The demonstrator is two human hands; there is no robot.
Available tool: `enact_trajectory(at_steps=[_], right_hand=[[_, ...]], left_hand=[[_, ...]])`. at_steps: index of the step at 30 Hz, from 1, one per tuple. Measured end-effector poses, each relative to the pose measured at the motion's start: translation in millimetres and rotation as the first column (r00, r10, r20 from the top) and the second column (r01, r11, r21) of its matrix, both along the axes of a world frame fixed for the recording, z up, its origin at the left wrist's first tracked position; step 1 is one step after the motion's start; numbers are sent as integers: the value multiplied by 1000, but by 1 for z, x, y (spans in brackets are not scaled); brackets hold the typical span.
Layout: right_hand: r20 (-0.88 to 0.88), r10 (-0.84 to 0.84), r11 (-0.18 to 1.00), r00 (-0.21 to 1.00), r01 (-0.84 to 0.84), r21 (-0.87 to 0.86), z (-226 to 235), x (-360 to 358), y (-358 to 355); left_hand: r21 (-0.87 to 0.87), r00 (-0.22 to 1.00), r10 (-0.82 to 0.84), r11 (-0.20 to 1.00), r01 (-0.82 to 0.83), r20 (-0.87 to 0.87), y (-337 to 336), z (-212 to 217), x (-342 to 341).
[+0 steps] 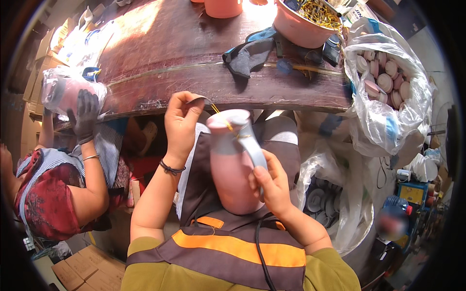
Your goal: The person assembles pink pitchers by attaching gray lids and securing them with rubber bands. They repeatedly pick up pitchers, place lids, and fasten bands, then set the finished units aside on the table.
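Observation:
A pink thermos jug (pixel 233 179) with a grey collar and grey handle stands upright on my lap, slightly blurred. My right hand (pixel 272 186) is closed round the lower part of its handle. A thin gold cord (pixel 224 120) is looped at the top of the handle, across the pink lid (pixel 232 116). The cord runs to a small dark hang tag (pixel 203 100), which my left hand (pixel 180 125) pinches between thumb and fingers, to the left of the jug's top.
A wooden table (pixel 165 82) carries a grey-blue cloth (pixel 252 53) and a pink basin (pixel 303 34) of gold-corded tags. Pink lids (pixel 386 75) fill a plastic bag at right; grey lids (pixel 318 199) lie in another below. A co-worker's gloved hand (pixel 86 114) touches a bagged jug (pixel 68 92).

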State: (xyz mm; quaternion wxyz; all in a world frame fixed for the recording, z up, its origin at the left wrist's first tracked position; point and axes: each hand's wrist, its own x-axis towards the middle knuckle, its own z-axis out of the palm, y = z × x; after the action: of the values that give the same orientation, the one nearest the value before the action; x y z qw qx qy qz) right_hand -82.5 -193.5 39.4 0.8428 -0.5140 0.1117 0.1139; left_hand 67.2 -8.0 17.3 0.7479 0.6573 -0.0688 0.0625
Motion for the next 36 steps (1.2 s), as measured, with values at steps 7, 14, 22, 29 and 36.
enact_trajectory(at_steps=[7, 14, 22, 29, 36], right_hand=[[40, -106, 988, 994, 110, -108, -3, 2, -12], [23, 82, 921, 996, -85, 380, 12, 35, -30], [138, 161, 966, 977, -185, 183, 32, 59, 7], [559, 238, 867, 794, 85, -491, 56, 51, 8], [378, 59, 932, 924, 84, -353, 23, 69, -1]], left_hand=[[-348, 910, -263, 926, 145, -321, -22, 7, -25], [-105, 963, -75, 993, 49, -258, -12, 12, -4], [59, 680, -429, 820, 569, -595, 5, 87, -77], [133, 865, -438, 869, 477, -246, 20, 95, -65], [210, 997, -64, 975, 74, -53, 85, 98, 40]])
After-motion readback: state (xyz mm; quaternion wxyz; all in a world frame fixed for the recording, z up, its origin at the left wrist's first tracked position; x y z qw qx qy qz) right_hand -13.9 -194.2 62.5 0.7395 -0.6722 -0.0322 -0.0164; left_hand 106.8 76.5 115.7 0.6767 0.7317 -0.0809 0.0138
